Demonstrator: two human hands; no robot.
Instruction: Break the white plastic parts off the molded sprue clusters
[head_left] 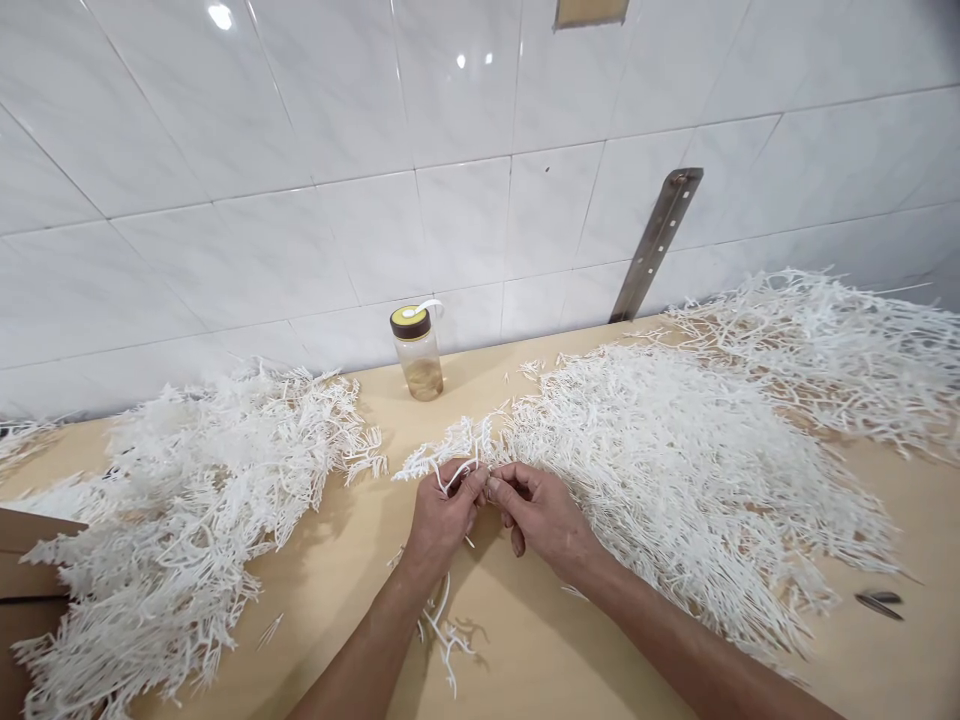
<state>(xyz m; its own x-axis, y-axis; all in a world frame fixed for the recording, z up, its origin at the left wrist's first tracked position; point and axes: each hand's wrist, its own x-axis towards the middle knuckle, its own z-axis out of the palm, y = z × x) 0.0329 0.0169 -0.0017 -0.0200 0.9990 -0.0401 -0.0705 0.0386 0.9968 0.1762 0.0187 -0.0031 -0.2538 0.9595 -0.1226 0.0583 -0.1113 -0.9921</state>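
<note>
Thumb and fingers of my left hand (448, 508) are closed on a white branching plastic sprig (459, 476), whose thin stems stick out above and below the hand. Close against it, fingertips nearly meeting, my right hand (536, 508) is pinched shut; whatever sits between its fingertips is too small to make out. More white sprigs (450, 640) lie on the table below my left wrist. Just beyond the hands is a small cluster of white sprigs (442, 447).
Heaps of white sprigs spread left (202, 500), right (675, 460) and far right (832, 350). A lidded bottle (420, 360) stands near the tiled wall (465, 220). A metal bracket (656, 245) leans there. A small dark tool (879, 604) lies right; a cardboard box (34, 570) is left.
</note>
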